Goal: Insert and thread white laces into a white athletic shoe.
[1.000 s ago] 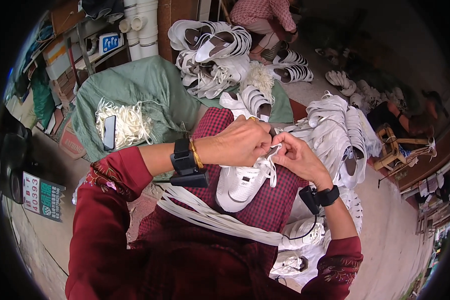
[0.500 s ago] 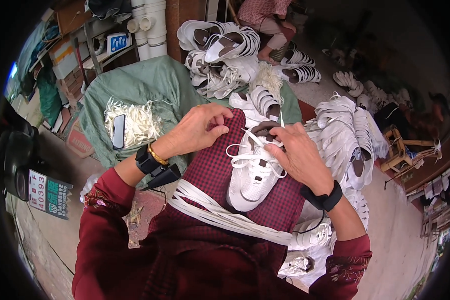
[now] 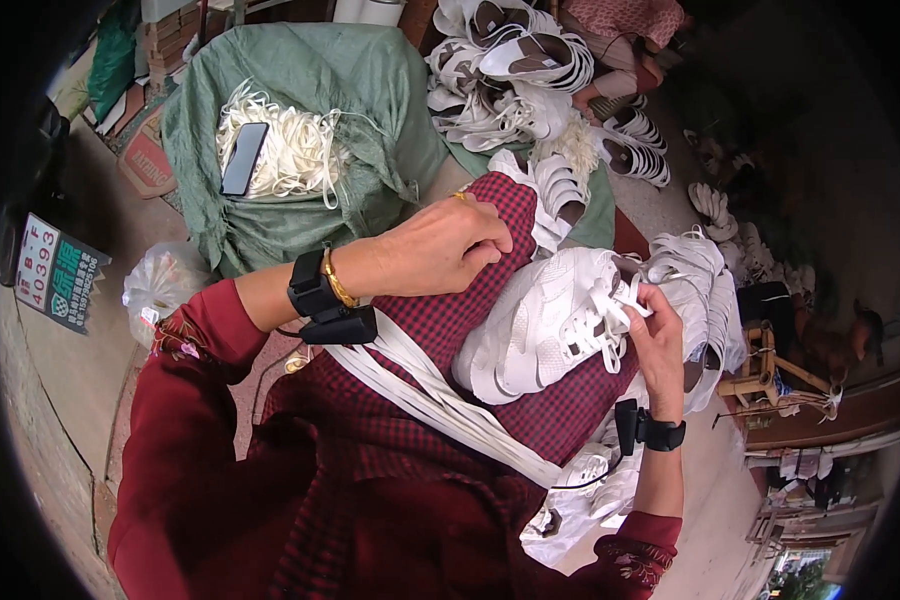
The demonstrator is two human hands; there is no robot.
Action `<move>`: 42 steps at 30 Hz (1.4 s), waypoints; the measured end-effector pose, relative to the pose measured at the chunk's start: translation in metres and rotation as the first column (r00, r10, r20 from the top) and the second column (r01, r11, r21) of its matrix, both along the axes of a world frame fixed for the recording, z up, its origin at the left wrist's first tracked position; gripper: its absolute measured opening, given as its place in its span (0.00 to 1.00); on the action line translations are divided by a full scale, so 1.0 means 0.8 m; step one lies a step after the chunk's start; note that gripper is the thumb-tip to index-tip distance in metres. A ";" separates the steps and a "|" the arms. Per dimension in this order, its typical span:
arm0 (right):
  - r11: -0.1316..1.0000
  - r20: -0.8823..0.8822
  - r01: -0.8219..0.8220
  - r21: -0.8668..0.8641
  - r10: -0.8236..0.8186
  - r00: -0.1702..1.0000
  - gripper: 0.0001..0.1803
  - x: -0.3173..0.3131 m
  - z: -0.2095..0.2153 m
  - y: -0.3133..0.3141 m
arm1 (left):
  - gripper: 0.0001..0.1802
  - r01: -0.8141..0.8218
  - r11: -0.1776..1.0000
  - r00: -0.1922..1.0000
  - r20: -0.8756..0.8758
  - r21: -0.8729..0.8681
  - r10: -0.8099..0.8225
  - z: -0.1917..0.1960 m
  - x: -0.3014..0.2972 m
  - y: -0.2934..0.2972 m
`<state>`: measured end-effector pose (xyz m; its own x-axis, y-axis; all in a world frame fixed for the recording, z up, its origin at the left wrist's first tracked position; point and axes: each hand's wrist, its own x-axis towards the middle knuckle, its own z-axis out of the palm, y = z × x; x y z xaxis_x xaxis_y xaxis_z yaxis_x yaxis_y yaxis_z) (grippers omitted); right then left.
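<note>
The white sneaker (image 3: 520, 325) lies tilted on the checked lap (image 3: 560, 415), its lace (image 3: 610, 308) threaded, knotting unclear; the right hand (image 3: 660, 345) grasps its collar end; the left hand (image 3: 455, 245) curls, grip untellable; spare laces (image 3: 460, 412) remain unthreaded

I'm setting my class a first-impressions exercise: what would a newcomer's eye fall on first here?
Probably the white sneaker near the centre, on the checked cloth over the lap, its laces in the right hand, the left hand curled nearby. Next, perhaps, the phone on a cream heap of shoelaces at upper left, and the pile of white shoes at top.
</note>
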<state>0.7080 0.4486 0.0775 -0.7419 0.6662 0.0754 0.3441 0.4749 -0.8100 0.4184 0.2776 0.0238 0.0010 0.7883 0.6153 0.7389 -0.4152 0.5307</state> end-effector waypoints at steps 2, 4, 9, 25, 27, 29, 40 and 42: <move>0.982 0.143 -0.037 0.186 0.010 0.990 0.17 -0.019 0.008 -0.029 | 0.07 0.017 0.998 0.997 0.075 -0.060 -0.012 0.003 0.009 0.004; 0.878 0.208 -0.188 0.440 0.104 0.973 0.19 -0.039 0.013 -0.047 | 0.08 0.011 0.997 0.997 0.075 -0.070 -0.005 -0.003 0.015 0.018; 0.841 0.325 -0.291 0.457 0.147 0.934 0.22 -0.032 0.013 -0.042 | 0.07 0.034 0.974 0.999 0.025 -0.223 -0.029 -0.021 0.031 0.049; 0.865 0.079 -0.038 0.500 -0.002 0.997 0.21 -0.030 -0.034 -0.073 | 0.47 0.557 0.647 0.661 0.750 -0.521 0.035 -0.012 0.059 0.102; 0.902 -0.139 0.037 0.431 0.026 0.990 0.26 -0.019 -0.048 -0.067 | 0.48 0.562 0.668 0.689 0.723 -0.487 -0.053 -0.010 0.057 0.094; 0.919 -0.362 0.199 0.342 -0.066 0.930 0.29 -0.012 -0.065 -0.076 | 0.48 0.528 0.643 0.720 0.694 -0.555 0.007 -0.014 0.050 0.083; 0.889 -0.219 0.423 -0.174 -0.454 0.864 0.47 -0.019 -0.195 -0.047 | 0.47 0.655 0.563 0.562 0.823 -0.504 0.082 -0.021 0.058 0.103; 0.851 -0.269 0.365 -0.377 -0.478 0.836 0.52 -0.017 -0.193 -0.051 | 0.43 0.644 0.598 0.545 0.835 -0.477 0.078 -0.017 0.057 0.099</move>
